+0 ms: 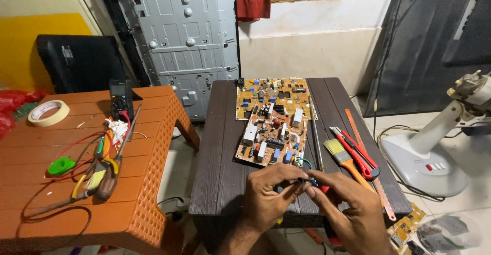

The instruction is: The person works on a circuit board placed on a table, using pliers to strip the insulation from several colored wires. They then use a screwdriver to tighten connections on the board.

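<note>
Both hands, left and right, pinched on small dark part over bench; part's kind indiscernible, mostly hidden by fingertips.

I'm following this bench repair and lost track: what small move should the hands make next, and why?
Probably bring the small dark part, pinched between the left hand and right hand, forward to the circuit board. Both hands grip it at the near edge of the dark table, just short of the board, whose blue and green wires curl toward them. What the part is cannot be told.
</note>
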